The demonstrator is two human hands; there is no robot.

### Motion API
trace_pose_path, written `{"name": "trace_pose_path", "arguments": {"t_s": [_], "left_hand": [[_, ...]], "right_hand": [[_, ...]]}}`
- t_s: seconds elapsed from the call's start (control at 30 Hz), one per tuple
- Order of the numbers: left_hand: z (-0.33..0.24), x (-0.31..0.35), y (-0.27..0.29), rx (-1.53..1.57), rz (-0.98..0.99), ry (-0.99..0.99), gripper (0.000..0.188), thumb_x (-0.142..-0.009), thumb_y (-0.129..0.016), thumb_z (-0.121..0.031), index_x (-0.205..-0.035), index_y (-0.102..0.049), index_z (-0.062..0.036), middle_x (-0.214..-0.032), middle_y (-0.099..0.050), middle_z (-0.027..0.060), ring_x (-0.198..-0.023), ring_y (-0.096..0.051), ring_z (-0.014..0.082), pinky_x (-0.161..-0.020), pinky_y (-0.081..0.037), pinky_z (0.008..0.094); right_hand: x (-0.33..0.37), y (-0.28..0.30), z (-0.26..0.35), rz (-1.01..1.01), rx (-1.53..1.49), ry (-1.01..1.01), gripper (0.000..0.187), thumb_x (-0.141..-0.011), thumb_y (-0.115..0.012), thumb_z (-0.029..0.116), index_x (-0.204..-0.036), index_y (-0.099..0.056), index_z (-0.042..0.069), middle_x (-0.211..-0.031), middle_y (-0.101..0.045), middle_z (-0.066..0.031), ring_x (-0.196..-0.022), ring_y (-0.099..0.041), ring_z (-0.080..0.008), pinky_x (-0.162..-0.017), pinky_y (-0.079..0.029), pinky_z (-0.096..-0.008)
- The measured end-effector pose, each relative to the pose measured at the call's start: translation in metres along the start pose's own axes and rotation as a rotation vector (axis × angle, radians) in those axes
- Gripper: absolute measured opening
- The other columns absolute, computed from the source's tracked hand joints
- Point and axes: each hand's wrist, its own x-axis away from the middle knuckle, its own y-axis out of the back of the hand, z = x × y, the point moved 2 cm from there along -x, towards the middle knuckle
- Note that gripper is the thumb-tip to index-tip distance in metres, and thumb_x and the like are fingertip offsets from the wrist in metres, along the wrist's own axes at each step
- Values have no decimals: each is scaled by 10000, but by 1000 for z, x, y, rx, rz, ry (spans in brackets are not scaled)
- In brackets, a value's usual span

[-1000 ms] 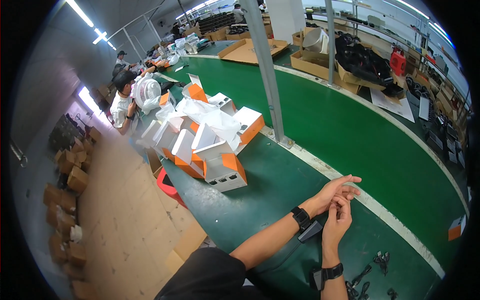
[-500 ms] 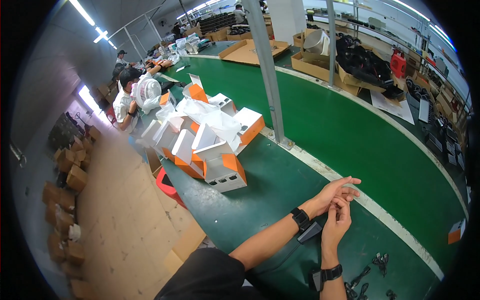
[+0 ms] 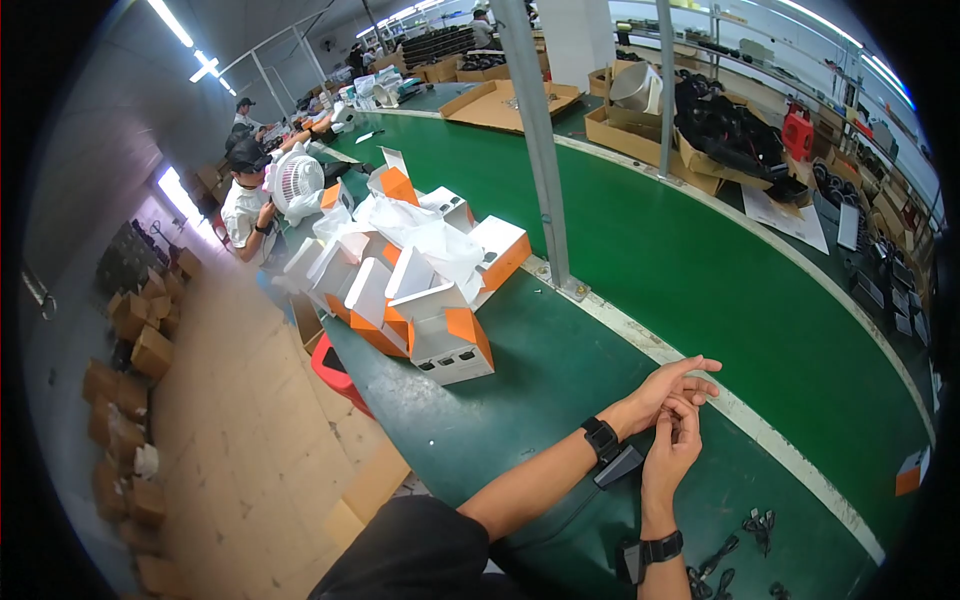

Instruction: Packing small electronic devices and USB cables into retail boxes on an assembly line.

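left hand (image 3: 660,390), loosely open with fingers extended and holding nothing, meets right hand (image 3: 677,445), half curled against it; whether the right grips anything cannot be told. bundled black cables (image 3: 759,522) lie on the green workbench (image 3: 545,390) near the right wrist's black strap (image 3: 662,547); open orange-and-white cartons (image 3: 452,362) stand farther left.

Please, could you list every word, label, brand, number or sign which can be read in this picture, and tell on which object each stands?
No text can be read.
Open white-and-orange box: small dark pictures; any lettering is too small to read.
White sheet beyond the green belt: any marks are too faint.
Black straps on both wrists: no lettering visible.
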Motion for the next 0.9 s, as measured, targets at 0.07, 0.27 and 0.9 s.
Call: {"name": "trace_pose_path", "arguments": {"t_s": [0.07, 0.27, 0.9], "left_hand": [[-1, 2, -1, -14, 26, -9, 541, -1109, -511, -497, -1443, -532, -73, -1088, -659, 89, -834, -557, 78, -665, -519, 201], [0, 0, -1, -9, -9, -5, 569, -1110, -488, -520, -1483, -513, -90, -1066, -663, 66, -690, -568, 76, -489, -438, 184], [3, -4, 1, -2, -12, -11, 573, -1111, -488, -518, -1488, -510, -87, -1071, -663, 69, -718, -572, 81, -505, -459, 186]], "right_hand": [[0, 0, 1, 2, 2, 1, 126, -1013, -587, -37, -1107, -669, -44, -1164, -704, -115, -1004, -664, -185, -866, -521, -311], [0, 0, 0, 6, -9, -14, 124, -1014, -587, -36, -1109, -666, -45, -1162, -704, -116, -1004, -665, -183, -858, -523, -306], [-1, 1, -2, 4, -19, -20, 125, -1007, -581, -46, -1098, -666, -46, -1144, -701, -111, -997, -658, -179, -854, -515, -301]]}}
